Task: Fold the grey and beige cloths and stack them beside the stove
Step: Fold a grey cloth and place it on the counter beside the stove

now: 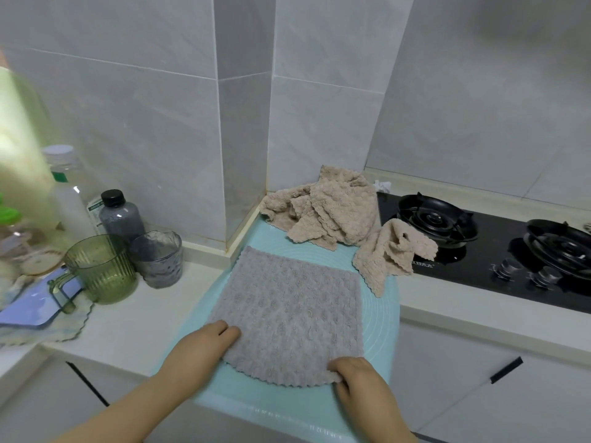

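Observation:
A grey cloth (289,311) lies spread flat on a pale teal mat (281,401) at the counter's front edge. My left hand (204,346) holds the cloth's near left corner, fingers tucked under its edge. At the near right corner, my right hand (358,378) pinches the scalloped hem. A crumpled heap of beige cloths (329,209) sits at the back of the mat against the wall. Another beige cloth (391,251) lies bunched over the mat's right edge and the stove's corner.
A black gas stove (499,247) with two burners and knobs fills the right. On the left counter stand a green ribbed cup (102,270), a grey glass cup (158,259), a dark bottle (120,215), a clear bottle (68,193) and a blue board (35,305). Tiled walls rise behind.

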Demonstrator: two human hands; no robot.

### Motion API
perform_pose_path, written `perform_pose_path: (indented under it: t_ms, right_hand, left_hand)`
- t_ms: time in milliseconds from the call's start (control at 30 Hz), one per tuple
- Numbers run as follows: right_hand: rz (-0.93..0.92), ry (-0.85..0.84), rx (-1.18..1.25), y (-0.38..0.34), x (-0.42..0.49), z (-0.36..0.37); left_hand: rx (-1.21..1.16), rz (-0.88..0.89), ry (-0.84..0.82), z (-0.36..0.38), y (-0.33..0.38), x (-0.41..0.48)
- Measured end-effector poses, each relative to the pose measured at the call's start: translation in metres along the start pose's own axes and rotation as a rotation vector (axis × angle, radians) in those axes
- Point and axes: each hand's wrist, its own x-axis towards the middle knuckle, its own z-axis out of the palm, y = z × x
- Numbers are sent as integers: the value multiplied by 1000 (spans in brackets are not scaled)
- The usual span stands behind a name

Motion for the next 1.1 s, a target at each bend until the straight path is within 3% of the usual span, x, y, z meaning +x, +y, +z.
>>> perform_pose_path:
  t_ms: [100, 333, 400, 467, 600, 767, 1100]
  right_hand:
    - [100, -183, 94, 7, 5, -17]
    - [210, -588, 424, 16, 12, -52]
    - [241, -641, 498, 20, 14, -58]
    - [304, -589, 541, 25, 16, -60]
    - [537, -250, 753, 35, 27, -62]
    - [716, 91, 889, 41, 57, -51]
    - [740, 249, 653, 45, 102, -26]
  left_hand:
    - [-205, -139, -6, -12, -6, 6]
    - [-793, -297, -414, -42, -22, 16]
    - [-1006, -386, -427, -43, -27, 16]
    - [-1126, -491, -351, -41, -31, 20]
    - [-1229, -639, -166, -38, -27, 41]
    - [-1154, -775, 2, -27, -28, 82]
    - [-738, -773, 39, -7, -27, 125]
